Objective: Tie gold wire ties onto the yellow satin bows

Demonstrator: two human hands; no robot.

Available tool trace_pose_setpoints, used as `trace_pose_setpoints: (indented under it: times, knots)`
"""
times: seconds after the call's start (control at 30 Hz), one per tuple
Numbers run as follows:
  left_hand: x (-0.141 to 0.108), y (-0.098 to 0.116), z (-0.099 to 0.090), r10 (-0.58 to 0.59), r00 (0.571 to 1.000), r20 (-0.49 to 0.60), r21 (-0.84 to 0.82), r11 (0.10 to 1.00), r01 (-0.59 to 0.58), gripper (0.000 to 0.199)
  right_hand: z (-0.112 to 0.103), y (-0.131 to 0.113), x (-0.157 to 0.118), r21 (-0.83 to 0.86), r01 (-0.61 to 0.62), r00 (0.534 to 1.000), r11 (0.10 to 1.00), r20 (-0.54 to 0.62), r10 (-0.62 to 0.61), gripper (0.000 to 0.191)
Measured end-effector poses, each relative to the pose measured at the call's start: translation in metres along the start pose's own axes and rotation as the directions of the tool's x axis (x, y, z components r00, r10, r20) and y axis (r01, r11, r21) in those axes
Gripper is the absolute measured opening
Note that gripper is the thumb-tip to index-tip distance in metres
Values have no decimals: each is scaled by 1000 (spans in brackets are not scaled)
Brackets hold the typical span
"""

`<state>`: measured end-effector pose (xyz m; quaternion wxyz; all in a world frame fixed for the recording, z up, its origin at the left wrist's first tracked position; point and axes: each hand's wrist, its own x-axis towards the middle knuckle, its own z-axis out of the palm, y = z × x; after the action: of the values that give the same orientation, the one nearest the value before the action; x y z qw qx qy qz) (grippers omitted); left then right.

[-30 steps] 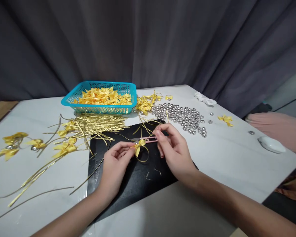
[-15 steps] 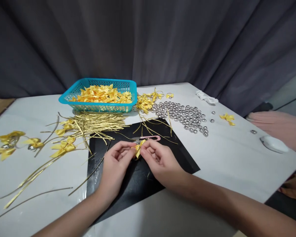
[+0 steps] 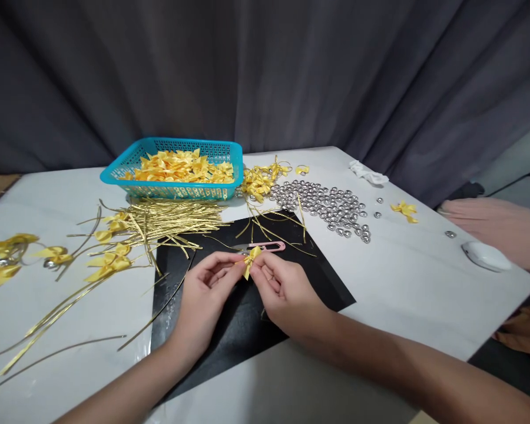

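A small yellow ribbon bow [image 3: 249, 261] is pinched between both hands, above a black mat [image 3: 229, 330]. My left hand [image 3: 207, 288] grips its left side with thumb and forefinger. On its right side, my right hand [image 3: 287, 288] holds it the same way, fingers curled. The fingertips cover part of the bow, so its knot is hard to make out. Just beyond the fingers lies a pink-handled cutter [image 3: 271, 245] on the mat. Gold twist ties [image 3: 176, 218] are heaped past the mat's far left corner.
A blue basket [image 3: 172, 187] of yellow bows stands at the back. Silver bells [image 3: 322, 203] spread right of it, beside a yellow bow pile [image 3: 258, 181]. More bows [image 3: 110, 262] lie left. A white computer mouse [image 3: 486, 257] and crumpled white tissue [image 3: 368, 172] sit right.
The view has shifted slightly, moving the table items a little left in the picture. Both hands keep hold of the bow, which has turned slightly and shows more between the fingers.
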<state>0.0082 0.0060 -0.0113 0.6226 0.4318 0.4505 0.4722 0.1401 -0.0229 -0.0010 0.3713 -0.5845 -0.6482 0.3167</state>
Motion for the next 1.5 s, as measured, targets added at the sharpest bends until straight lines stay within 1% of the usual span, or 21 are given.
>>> trace_pose_setpoints:
  times: [0.2,0.3,0.37,0.43,0.5,0.53,0.6,0.67,0.73,0.83,0.9,0.93,1.0,1.07,1.1,1.17,1.23,1.3,1.37,1.43,1.5]
  knots:
    - [2,-1,1,-45,999,1,-46,998,45,15,1,-1,0,-15,23,999,1000,-23,-23,23]
    - [3,0,1,-67,998,0,-64,996,67,15,1,-1,0,-3,12,1000,1000,-16,-12,22]
    - [4,1,1,-76,997,-10,-79,994,75,16,-1,-1,1,27,-23,1000,999,-20,24,18]
    - [4,1,0,-81,996,-32,-92,993,78,19,-6,-3,3,96,-75,995,993,-53,80,14]
    - [5,1,0,-81,995,-59,-102,992,74,21,-12,-6,6,190,-158,981,969,-78,175,15]
    - [6,0,-1,-76,995,-70,-108,992,68,23,-15,-8,8,227,-216,969,950,-69,237,18]
    - [7,0,0,-58,994,-93,-121,992,46,26,-21,-9,12,253,-341,934,905,-19,357,22]
    - [7,0,0,-38,993,-110,-132,991,23,30,-23,-9,16,236,-415,907,879,37,419,22]
    - [8,0,1,-26,993,-117,-132,991,10,34,-23,-7,18,222,-433,901,874,88,424,18]
    - [7,1,1,-24,994,-104,-118,993,12,37,-20,-3,18,208,-401,916,892,115,385,6]
    - [6,1,0,-30,996,-87,-112,993,20,38,-19,-2,18,212,-382,923,899,125,363,4]
    - [5,2,0,-33,996,-78,-111,993,24,38,-19,-2,18,241,-393,918,887,151,366,5]
    - [5,2,0,-37,998,-50,-111,993,31,38,-20,-3,18,342,-466,879,816,284,383,11]
    - [5,2,0,-36,999,-18,-109,993,34,39,-23,-4,18,438,-549,819,712,454,352,10]
    - [5,2,0,-34,999,-7,-108,994,33,39,-24,-4,18,465,-586,788,664,519,331,9]
    - [5,2,0,-30,1000,-4,-104,994,30,40,-27,-5,19,478,-644,739,598,591,323,11]
    - [5,2,0,-28,999,-16,-101,995,27,41,-30,-5,20,471,-673,721,570,591,363,13]
    - [6,1,0,-27,999,-24,-101,995,24,40,-31,-4,21,446,-657,739,608,540,403,15]
    - [7,0,-1,-25,999,-34,-107,994,21,40,-30,-3,22,389,-605,785,695,439,437,17]
    - [8,0,-1,-22,999,-41,-108,994,18,40,-28,-1,22,335,-509,855,793,299,423,17]
    - [8,0,-2,-20,999,-39,-102,995,16,41,-27,1,21,294,-360,932,885,148,330,16]
